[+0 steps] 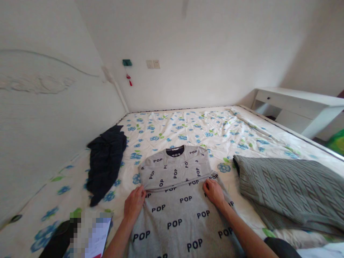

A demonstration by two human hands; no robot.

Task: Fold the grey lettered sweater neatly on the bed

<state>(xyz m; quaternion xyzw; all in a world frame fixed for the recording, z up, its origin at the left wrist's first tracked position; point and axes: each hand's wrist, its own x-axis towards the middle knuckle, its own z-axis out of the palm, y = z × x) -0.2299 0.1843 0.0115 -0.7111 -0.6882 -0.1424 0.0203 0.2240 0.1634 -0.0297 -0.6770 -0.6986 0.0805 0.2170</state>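
Fingers (pixel 141 191) of left hand (pixel 134 201) and right hand (pixel 215 193) grip a grey POP-print sweater (pixel 174 208); ribbed cable-knit garment (pixel 291 191) lies at three o'clock; crumpled dark cloth (pixel 107 161) at ten.

Left hand (pixel 134 200): bare, fingers to wrist | left forearm (pixel 118 233), behind left hand: bare, widening from wrist to frame edge | right hand (pixel 215 192): bare | right forearm (pixel 243 227), behind right hand: bare, same taper | dark rounded form (pixel 282 248), behind and right of right hand: black, apparently clothing, body part indeterminate
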